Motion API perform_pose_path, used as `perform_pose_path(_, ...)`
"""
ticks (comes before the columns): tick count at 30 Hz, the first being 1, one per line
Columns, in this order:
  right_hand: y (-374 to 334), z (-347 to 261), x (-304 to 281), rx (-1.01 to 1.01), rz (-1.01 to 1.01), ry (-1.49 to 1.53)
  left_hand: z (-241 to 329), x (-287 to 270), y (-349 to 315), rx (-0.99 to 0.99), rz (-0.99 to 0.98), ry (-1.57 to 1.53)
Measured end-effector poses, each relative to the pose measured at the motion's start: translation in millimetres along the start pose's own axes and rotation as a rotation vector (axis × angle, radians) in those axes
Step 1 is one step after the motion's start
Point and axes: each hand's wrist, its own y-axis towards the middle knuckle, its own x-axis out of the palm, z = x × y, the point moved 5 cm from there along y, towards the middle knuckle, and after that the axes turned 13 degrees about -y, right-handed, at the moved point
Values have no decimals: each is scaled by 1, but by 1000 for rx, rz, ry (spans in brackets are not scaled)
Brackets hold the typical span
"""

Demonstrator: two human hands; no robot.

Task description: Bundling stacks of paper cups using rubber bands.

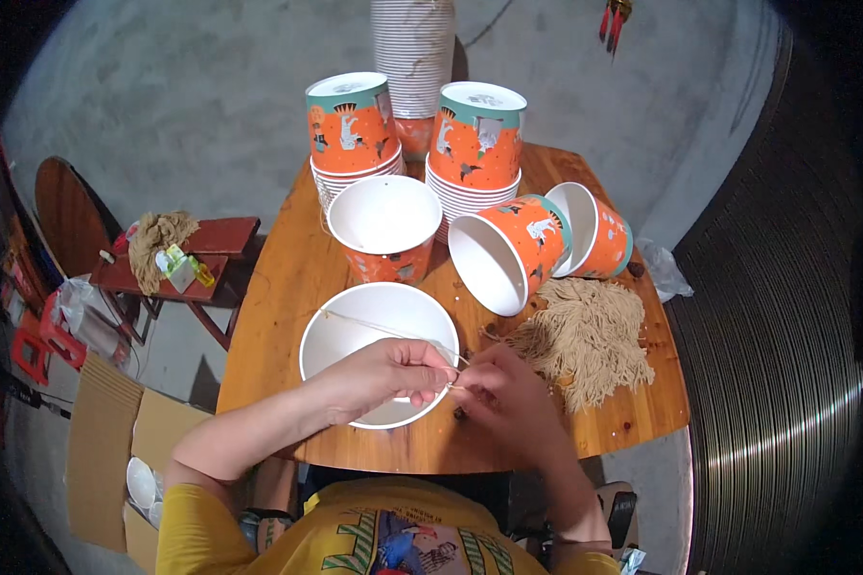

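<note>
Just above the near rim of a white paper bucket [355,331], my left hand [393,376] pinches a thin tan string [364,322]. One length of it trails back across the bucket's opening. My right hand [510,395] meets the left at the fingertips, closed on the same string; its fingers are slightly blurred. The knot or loop between the fingertips is too small to make out. To the right of my right hand lies a heap of tan cut strings [594,335]. Behind the near bucket stands an upright orange bucket [388,264] with a white inside.
Two orange buckets [508,251] [606,240] lie on their sides at the right. Inverted bucket stacks [355,134] [478,144] and a tall stack [414,57] rise at the back of the wooden table [278,278]. A red bench [225,235] and an open carton [101,450] stand left.
</note>
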Motion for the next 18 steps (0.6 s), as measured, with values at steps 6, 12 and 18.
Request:
perform_pose_path(6,3,-16,2,-2,30,24,-2,-1,-1,-4,-3,-63)
perform_pose_path(12,-5,-10,4,58,164,99,-1,-2,-1,-11,23,-53)
perform_pose_path(18,-4,-10,3,-20,124,-18,-3,-1,0,-25,23,-24)
